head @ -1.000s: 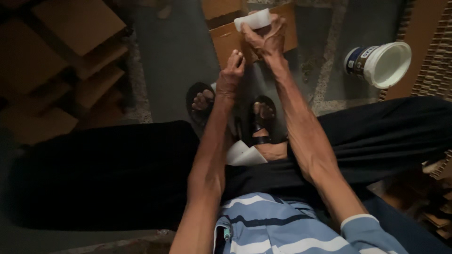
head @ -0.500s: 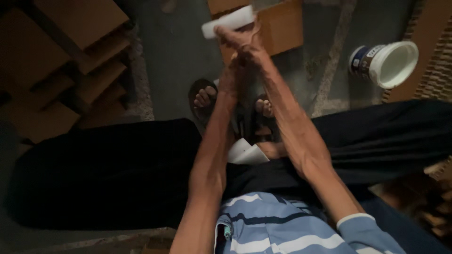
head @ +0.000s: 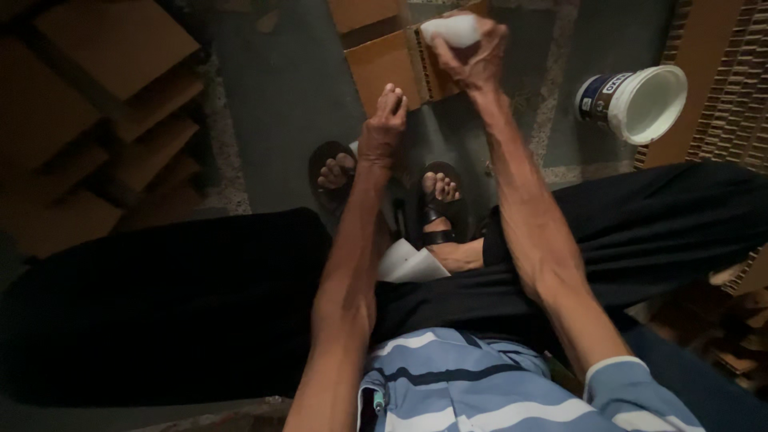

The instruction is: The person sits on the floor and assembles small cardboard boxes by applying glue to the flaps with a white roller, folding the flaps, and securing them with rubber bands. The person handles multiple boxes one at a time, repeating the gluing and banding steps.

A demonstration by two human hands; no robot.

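Note:
My right hand [head: 474, 50] is raised at the top of the view, closed around a crumpled white piece of paper or cloth [head: 452, 29]. My left hand [head: 384, 124] hangs lower and to the left, fingers curled together, holding nothing I can see. Both arms reach out over my lap in dark trousers. Below the hands my two feet in dark sandals [head: 438, 200] rest on the grey floor. A white folded sheet [head: 410, 264] lies between my knees.
A white plastic bucket [head: 640, 100] lies tipped on its side at the right. Brown cardboard pieces [head: 384, 60] lie on the floor under my hands. Stacked cardboard [head: 112, 120] fills the left side, and corrugated sheets [head: 732, 80] stand at the right edge.
The two hands were together on the white piece; now they have parted. My right hand has bunched the piece into its fist, and my left hand has dropped away to the left.

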